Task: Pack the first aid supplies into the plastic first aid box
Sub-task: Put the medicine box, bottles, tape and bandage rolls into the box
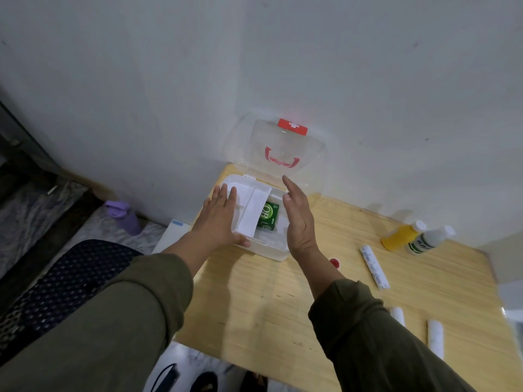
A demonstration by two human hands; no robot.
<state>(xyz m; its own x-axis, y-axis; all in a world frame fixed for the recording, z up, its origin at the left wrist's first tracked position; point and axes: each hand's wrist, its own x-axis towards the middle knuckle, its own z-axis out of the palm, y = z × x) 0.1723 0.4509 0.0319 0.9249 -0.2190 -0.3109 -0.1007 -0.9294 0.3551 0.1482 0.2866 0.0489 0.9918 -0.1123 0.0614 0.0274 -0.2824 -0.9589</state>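
While your left hand (219, 219) lies flat with straight fingers on the white inner tray (249, 207) of the plastic first aid box (266, 250), your right hand (300, 219) hovers open and edge-on just beside the box's right wall, holding nothing. That tray sits skewed across the box, with a green carton (268, 217) showing beneath it. Press evenly, and use the right hand to square the tray so it drops level rather than jamming on the carton. The clear lid (271, 148) stands open against the wall, so keep your fingers below its rim. 2 bottles (399, 236) and 3 white rolls (373, 265) wait well apart on the wooden table (254, 306), whose near and left edges lie close; reach rightward across the bare wood.
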